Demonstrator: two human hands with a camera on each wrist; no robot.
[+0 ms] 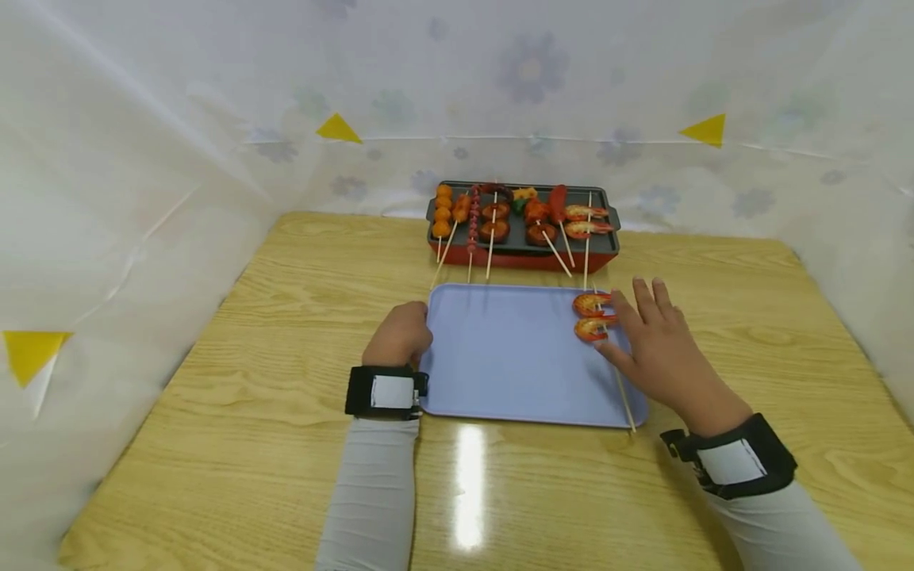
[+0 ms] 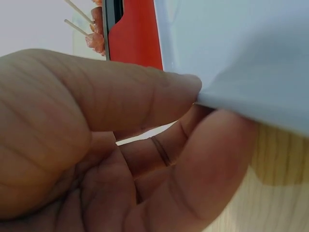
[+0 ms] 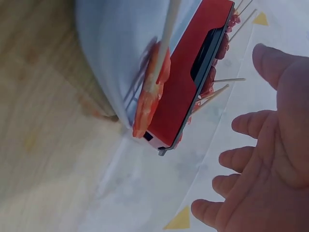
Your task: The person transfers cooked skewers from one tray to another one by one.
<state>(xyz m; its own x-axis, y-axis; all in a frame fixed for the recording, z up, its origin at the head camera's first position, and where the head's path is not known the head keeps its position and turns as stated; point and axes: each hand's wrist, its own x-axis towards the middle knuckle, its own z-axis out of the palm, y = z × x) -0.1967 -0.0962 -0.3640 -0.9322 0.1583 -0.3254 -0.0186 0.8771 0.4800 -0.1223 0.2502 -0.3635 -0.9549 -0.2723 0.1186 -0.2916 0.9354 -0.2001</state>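
Note:
A pale blue rectangular tray (image 1: 514,357) lies on the wooden table in the head view. My left hand (image 1: 401,333) pinches its left edge between thumb and fingers, as the left wrist view shows at the tray rim (image 2: 251,108). A shrimp skewer (image 1: 591,329), two orange shrimp on a wooden stick, lies on the tray's right side, its stick end reaching over the near edge. My right hand (image 1: 660,349) hovers beside this skewer with fingers spread. In the right wrist view, the right hand (image 3: 275,130) holds nothing and stands apart from the shrimp (image 3: 152,96).
Behind the tray stands a red and black grill (image 1: 524,258) bearing several skewers, among them orange balls (image 1: 443,210), sausage and another shrimp skewer (image 1: 587,228). Sticks from the grill jut toward the tray. A flowered white curtain (image 1: 528,71) with yellow triangles surrounds the table (image 1: 286,357).

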